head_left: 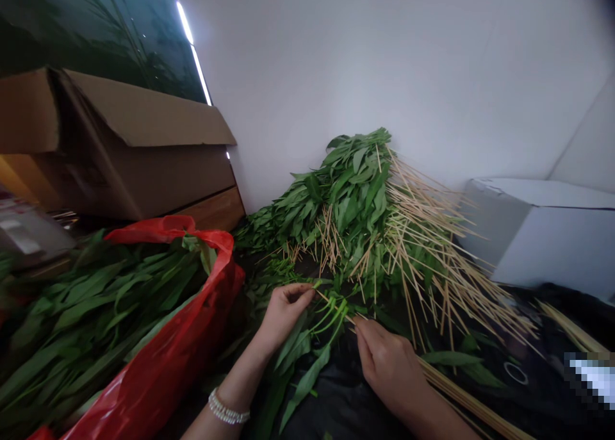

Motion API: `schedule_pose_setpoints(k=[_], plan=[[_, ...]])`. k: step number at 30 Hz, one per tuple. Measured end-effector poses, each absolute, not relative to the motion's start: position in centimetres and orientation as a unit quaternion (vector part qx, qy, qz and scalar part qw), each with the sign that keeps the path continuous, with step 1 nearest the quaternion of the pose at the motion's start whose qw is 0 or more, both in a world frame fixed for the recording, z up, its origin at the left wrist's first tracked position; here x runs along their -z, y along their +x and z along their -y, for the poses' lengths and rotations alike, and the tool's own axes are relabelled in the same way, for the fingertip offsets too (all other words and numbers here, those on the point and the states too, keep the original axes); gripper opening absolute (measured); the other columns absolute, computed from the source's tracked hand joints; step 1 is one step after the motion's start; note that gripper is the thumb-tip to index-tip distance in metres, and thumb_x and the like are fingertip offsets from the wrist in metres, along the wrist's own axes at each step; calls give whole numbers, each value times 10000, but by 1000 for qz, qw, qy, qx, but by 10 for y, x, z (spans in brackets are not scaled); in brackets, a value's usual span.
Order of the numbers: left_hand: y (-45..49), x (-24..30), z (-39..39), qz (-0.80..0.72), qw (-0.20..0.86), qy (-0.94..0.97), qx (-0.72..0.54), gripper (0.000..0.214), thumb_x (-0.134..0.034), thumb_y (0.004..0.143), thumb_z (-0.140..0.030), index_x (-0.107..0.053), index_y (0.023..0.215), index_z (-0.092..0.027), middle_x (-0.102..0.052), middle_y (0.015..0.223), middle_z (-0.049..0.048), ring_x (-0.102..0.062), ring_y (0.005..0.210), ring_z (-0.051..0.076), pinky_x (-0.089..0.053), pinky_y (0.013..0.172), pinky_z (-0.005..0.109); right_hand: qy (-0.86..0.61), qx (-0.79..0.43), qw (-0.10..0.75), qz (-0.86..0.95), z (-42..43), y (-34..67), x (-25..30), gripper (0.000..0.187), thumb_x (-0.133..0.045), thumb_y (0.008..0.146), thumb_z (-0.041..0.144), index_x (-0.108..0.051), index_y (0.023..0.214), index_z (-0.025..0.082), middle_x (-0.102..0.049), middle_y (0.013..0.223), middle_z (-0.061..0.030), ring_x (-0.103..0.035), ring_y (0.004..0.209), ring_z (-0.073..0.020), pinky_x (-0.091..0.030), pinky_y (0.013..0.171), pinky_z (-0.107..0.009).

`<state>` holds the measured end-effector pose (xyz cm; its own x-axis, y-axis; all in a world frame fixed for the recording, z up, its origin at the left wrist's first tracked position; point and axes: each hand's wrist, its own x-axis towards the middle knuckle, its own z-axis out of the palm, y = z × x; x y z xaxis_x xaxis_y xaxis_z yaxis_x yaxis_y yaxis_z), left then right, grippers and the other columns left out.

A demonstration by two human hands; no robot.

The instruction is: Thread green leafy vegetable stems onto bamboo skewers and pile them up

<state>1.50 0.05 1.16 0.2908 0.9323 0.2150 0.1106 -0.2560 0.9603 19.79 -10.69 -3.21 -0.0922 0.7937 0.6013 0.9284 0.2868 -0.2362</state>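
Note:
My right hand [388,353] is closed around the blunt part of a thin bamboo skewer [352,317], which slants up and left. Several leafy green stems [331,315] are threaded on that skewer, their long leaves hanging below it. At the skewer's far tip, my left hand [289,307], with a beaded bracelet on its wrist, pinches a green stem between thumb and forefinger; its end is partly hidden by the fingers. Just beyond both hands lies a large heap of skewered greens [346,184], with many bare skewer ends [432,235] fanning out to the right.
On the left, a red plastic bag [163,350] holds loose long-leaved greens [96,312]. Behind it stands an open cardboard box [144,171]. A white box [552,228] sits at the right against the wall. A bundle of skewers [471,398] lies beside my right forearm.

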Motion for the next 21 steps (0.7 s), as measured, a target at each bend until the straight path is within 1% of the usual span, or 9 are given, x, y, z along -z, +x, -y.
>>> schedule_pose_setpoints(k=[2,4,8,11,13,15,17,19,21], plan=[[15,-9,-2,-398,455,661,-444,222,-698,711,-335,-760,780,-133,-739,765,76,-624,671,173,-454,641,239,-591,101,323,732,107,198,32,270,-323,917,148,-572,1012,196,-682,857,-30,-664,729,-172,-447,621,-261],[15,-7,-2,-403,454,660,-442,224,-697,710,-337,-758,776,-132,-731,731,67,-611,633,162,-447,611,234,-593,100,319,733,107,198,33,272,-320,920,151,-568,1023,198,-683,861,-28,-665,739,-176,-446,626,-264],[18,-6,0,-404,468,658,-431,244,-705,698,-364,-746,732,-125,-707,675,57,-580,589,147,-428,577,231,-599,100,310,731,107,198,34,271,-313,924,160,-572,993,203,-681,837,-26,-663,713,-179,-439,605,-267],[19,-8,2,-404,482,652,-424,276,-725,679,-389,-739,711,-115,-687,634,52,-555,560,136,-415,567,232,-600,92,308,733,107,198,34,271,-316,922,157,-571,1004,202,-682,835,-28,-661,721,-175,-445,622,-261],[17,-8,2,-399,511,635,-419,315,-708,698,-423,-739,742,-112,-685,646,52,-551,567,133,-406,561,227,-599,90,315,731,107,197,34,276,-318,920,152,-567,1029,194,-685,859,-38,-661,750,-170,-452,647,-252],[15,-7,1,-392,552,601,-425,347,-679,729,-449,-736,827,-122,-696,708,52,-559,591,128,-403,560,217,-598,91,323,728,107,197,33,279,-320,915,148,-566,1041,191,-685,881,-47,-661,770,-167,-458,658,-247],[14,-5,-1,-390,590,556,-438,338,-705,714,-432,-725,885,-140,-697,749,40,-564,602,114,-402,562,203,-596,88,326,728,107,196,32,280,-321,911,143,-568,1032,193,-682,876,-47,-662,769,-167,-463,653,-246],[13,-3,-2,-391,624,512,-442,308,-770,654,-379,-720,855,-151,-687,732,22,-560,593,96,-403,566,190,-596,81,325,730,108,195,31,276,-321,909,139,-574,1005,197,-678,848,-44,-663,762,-170,-465,644,-248],[13,-3,-2,-396,653,481,-430,271,-804,615,-345,-714,780,-149,-671,682,6,-545,562,78,-392,546,177,-596,76,323,731,108,195,31,275,-322,907,136,-576,990,200,-673,827,-44,-661,764,-173,-466,649,-250]])
